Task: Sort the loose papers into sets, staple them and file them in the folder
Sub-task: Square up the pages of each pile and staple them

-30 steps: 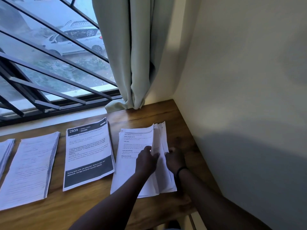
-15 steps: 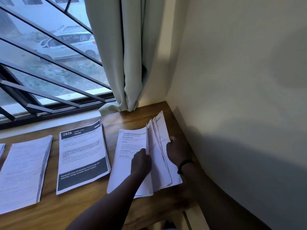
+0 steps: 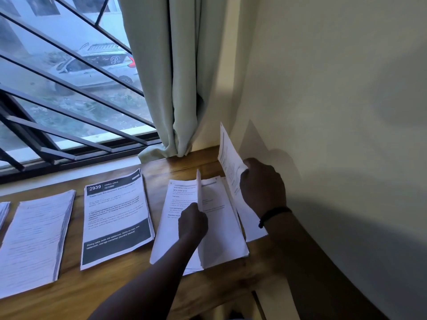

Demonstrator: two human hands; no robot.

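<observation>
Sorting is judged to be under way, with stapling and filing not yet begun. Along the wooden worktop [image 3: 129,294] several piles are laid out side by side: a sliver of one pile at the far-left edge [image 3: 3,213], a thick stack of printed sheets [image 3: 34,239] just to its right, and then a stack headed "2939" with black bands [image 3: 116,218]. These are taken to be finished or growing sets, though none can be seen to be stapled.

The rightmost pile [image 3: 221,232], near the wall, is being worked through. One raised sheet [image 3: 199,192] stands on edge at the middle of that pile, and the left hand [image 3: 193,221] is set at its foot with fingers curled; whether the sheet is pinched or merely propped cannot be told. A separate sheet [image 3: 228,158] is lifted clear of the pile and pinched at its edge by the right hand [image 3: 262,183], which wears a dark wristband [image 3: 273,214].

No stapler and no folder are shown anywhere in view, so both later steps are judged to be wholly outstanding. The rightmost pile remains fairly thick, which suggests more sheets are left to be dealt out to the piles on the left.
</observation>
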